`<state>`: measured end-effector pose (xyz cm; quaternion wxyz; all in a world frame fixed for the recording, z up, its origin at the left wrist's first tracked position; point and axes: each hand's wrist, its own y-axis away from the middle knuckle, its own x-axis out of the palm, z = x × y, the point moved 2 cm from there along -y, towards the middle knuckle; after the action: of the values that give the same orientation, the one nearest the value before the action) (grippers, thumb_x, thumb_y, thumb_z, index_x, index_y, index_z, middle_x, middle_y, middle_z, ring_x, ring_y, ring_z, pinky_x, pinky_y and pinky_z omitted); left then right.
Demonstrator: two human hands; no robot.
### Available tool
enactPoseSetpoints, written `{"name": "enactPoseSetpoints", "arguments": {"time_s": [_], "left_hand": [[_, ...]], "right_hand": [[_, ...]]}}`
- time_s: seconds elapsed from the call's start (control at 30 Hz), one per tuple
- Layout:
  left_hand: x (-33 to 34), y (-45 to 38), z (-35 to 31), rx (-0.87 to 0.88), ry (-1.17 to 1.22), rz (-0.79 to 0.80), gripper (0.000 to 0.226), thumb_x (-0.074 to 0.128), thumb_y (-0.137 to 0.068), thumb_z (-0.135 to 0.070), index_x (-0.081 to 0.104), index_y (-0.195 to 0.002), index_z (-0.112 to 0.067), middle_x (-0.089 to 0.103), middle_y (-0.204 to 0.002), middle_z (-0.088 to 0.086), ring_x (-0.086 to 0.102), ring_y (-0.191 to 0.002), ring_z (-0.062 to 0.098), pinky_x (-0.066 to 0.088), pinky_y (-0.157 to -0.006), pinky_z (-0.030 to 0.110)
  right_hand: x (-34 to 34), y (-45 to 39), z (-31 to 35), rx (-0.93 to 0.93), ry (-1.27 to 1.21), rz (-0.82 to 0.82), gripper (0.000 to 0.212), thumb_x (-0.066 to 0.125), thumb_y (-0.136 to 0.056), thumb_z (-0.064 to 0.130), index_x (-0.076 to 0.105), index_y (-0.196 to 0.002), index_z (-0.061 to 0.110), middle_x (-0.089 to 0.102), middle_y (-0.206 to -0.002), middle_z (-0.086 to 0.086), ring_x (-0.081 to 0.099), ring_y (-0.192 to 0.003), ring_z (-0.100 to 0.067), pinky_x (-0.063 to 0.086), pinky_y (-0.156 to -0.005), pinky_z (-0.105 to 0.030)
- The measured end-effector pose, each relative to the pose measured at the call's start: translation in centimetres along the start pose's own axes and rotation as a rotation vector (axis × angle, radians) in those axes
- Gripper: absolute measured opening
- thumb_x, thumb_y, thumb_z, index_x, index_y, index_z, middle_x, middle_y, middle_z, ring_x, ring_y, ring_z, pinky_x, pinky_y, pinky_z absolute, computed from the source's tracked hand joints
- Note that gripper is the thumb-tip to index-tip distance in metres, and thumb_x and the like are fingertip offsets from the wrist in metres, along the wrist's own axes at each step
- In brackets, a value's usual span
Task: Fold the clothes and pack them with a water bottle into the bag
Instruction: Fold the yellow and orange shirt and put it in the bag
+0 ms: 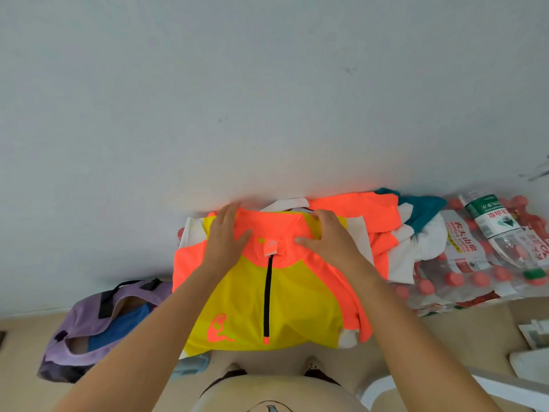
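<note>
A yellow and neon-orange zip jersey [297, 292] lies spread in front of me against a pale wall, collar away from me. My left hand [225, 236] lies flat on its left shoulder near the collar. My right hand [329, 236] rests on the right shoulder with fingers slightly bent over the cloth. A second orange, white and teal garment [398, 233] lies crumpled behind it to the right. A clear water bottle [502, 233] with a green cap lies on packs of bottles at far right. A purple bag [89, 328] sits open at the left with something blue inside.
Shrink-wrapped packs of red-capped water bottles [463, 278] carry the clothes and stretch to the right. A pale wall [267, 99] rises right behind them. Beige floor [445, 337] lies below, with white objects [531, 346] at the right edge.
</note>
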<state>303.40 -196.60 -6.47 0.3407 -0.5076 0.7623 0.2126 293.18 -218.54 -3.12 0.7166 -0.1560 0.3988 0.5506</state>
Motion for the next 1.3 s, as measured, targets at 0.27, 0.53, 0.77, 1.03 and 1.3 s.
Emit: {"name": "enactPoseSetpoints", "arguments": {"time_s": [0.27,0.53,0.77,1.03,1.3], "left_hand": [[-1.3,-3.0,0.9,-0.18,-0.07,0.14,0.049,0.075,-0.081,-0.025,0.058,-0.125,-0.014,0.056,-0.12,0.009,0.052,-0.115,0.027,0.04,-0.094,0.037],[-3.3,-2.6,2.2,-0.221,-0.195,0.219,0.026,0.074,-0.083,-0.038,0.068,-0.1,-0.019,0.065,-0.1,0.006,0.059,-0.107,0.028,0.038,-0.079,0.032],[-5.8,-2.9,2.4,-0.17,-0.094,-0.056,0.023,0.067,-0.09,-0.025,0.07,-0.109,-0.013,0.069,-0.107,0.012,0.061,-0.104,0.033,0.042,-0.079,0.036],[-2.0,4.7,1.0,0.072,-0.395,-0.155,0.042,0.062,-0.088,-0.024,0.057,-0.127,-0.009,0.052,-0.129,0.02,0.056,-0.11,0.04,0.048,-0.083,0.049],[0.9,9.2,3.6,0.0,-0.472,0.057,0.068,0.029,-0.095,-0.06,0.037,-0.149,-0.02,0.022,-0.161,0.01,0.014,-0.15,0.033,0.018,-0.12,0.051]], "right_hand": [[1.0,-1.7,-0.4,-0.023,0.229,-0.049,0.059,0.078,-0.074,0.047,0.055,-0.118,0.016,0.05,-0.111,-0.002,0.058,-0.098,-0.025,0.048,-0.072,-0.038],[1.4,-1.5,-1.0,0.046,0.096,0.02,0.032,0.074,-0.083,0.036,0.061,-0.085,0.007,0.063,-0.083,-0.007,0.06,-0.082,-0.027,0.044,-0.068,-0.04],[0.5,-4.7,3.0,-0.135,0.117,-0.149,0.03,0.067,-0.091,0.027,0.067,-0.116,0.012,0.066,-0.115,-0.013,0.059,-0.11,-0.031,0.045,-0.081,-0.038],[2.2,-0.5,2.3,-0.183,0.232,-0.388,0.055,0.072,-0.084,0.021,0.05,-0.132,0.005,0.049,-0.127,-0.021,0.052,-0.116,-0.038,0.047,-0.089,-0.047],[0.8,1.5,-3.3,0.051,0.269,-0.148,0.039,0.059,-0.093,0.05,0.047,-0.079,0.015,0.064,-0.082,-0.018,0.063,-0.084,-0.039,0.035,-0.067,-0.041]]}}
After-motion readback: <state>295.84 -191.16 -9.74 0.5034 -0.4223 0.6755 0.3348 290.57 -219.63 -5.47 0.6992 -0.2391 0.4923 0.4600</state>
